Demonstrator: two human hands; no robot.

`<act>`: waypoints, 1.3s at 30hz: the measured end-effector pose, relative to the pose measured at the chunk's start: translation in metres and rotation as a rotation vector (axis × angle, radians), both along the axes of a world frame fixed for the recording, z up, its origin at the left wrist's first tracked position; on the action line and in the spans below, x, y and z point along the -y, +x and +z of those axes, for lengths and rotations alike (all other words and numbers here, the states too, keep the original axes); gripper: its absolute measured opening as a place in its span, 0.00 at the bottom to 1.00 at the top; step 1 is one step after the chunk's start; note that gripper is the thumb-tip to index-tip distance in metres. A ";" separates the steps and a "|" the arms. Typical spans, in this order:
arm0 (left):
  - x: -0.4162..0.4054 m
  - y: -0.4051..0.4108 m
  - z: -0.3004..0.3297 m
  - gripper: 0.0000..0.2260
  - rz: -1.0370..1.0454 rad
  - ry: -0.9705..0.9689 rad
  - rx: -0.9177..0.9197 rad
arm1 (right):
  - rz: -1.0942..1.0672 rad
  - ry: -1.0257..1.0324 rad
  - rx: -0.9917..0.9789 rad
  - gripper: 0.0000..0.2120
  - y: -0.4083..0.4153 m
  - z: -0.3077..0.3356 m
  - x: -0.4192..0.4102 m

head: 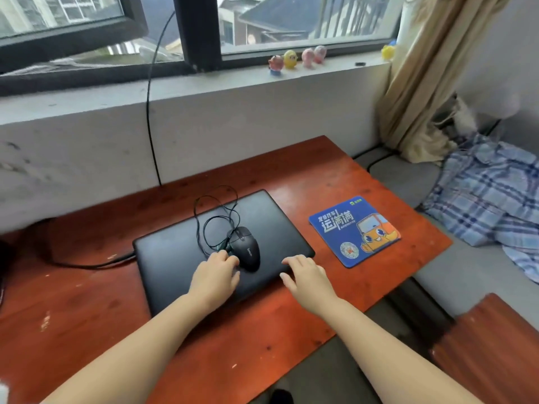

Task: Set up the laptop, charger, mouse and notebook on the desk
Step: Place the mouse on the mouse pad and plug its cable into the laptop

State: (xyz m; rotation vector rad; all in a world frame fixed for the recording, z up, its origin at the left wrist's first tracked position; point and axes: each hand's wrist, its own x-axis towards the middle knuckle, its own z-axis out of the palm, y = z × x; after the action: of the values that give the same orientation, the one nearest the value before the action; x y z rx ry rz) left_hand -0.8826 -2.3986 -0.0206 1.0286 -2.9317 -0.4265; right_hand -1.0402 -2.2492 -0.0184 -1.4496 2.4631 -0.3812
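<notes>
I'm looking down at a red-brown wooden desk (335,182) pushed against a grey wall under a window. The black laptop (180,258) lies closed and flat, angled across the middle of the desk. On its lid sits the black wired mouse (248,248), with its thin cable (215,217) looping loosely over the back half of the lid and just past its far edge.

My left hand (214,277) rests on the lid right beside the mouse, fingers curled at the mouse's left side and touching it (whether they actually pinch it or the cable end, I cannot tell from here). My right hand (306,275) lies on the lid's near right corner, fingers spread and relaxed, gripping nothing.

To the right of the laptop, well apart from it, a blue mouse pad (354,234) with an orange cartoon truck lies flat on the desk. A thicker black cord (96,263) runs across the desk's left side to the laptop's left edge; I take it for the charger lead, though the plug end is blurred. Another black cable (150,112) hangs down the wall from the window.

On the sill stand four small toy figures (297,60). A beige curtain (431,83) hangs at the right, above a blue plaid cloth (490,193).
</notes>
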 end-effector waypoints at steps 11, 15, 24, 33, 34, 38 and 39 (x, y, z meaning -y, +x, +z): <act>0.050 -0.028 -0.032 0.18 0.279 0.135 0.012 | 0.006 0.058 0.094 0.29 0.019 -0.031 0.130; 0.060 -0.040 -0.031 0.10 0.331 0.114 -0.079 | -0.003 0.021 0.067 0.27 0.012 -0.038 0.134; 0.065 -0.119 0.009 0.08 0.196 0.270 -0.480 | -0.272 -0.157 -0.047 0.24 -0.134 -0.004 0.086; 0.043 -0.226 0.042 0.10 0.009 0.406 -0.609 | -0.475 0.047 0.012 0.24 -0.244 -0.036 -0.011; 0.042 -0.233 0.041 0.10 0.025 0.427 -0.585 | -0.476 0.067 0.035 0.24 -0.246 -0.040 -0.013; 0.043 -0.252 0.038 0.10 0.099 0.515 -0.539 | -0.448 0.152 0.124 0.25 -0.254 -0.045 -0.016; 0.044 -0.255 0.039 0.10 0.107 0.536 -0.535 | -0.443 0.189 0.121 0.26 -0.256 -0.040 -0.014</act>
State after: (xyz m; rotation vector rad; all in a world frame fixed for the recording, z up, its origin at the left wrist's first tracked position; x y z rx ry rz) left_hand -1.1379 -2.4428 0.0185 0.9051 -2.3158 -1.2976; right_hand -1.2966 -2.2355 -0.0585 -0.7785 2.6229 -0.2975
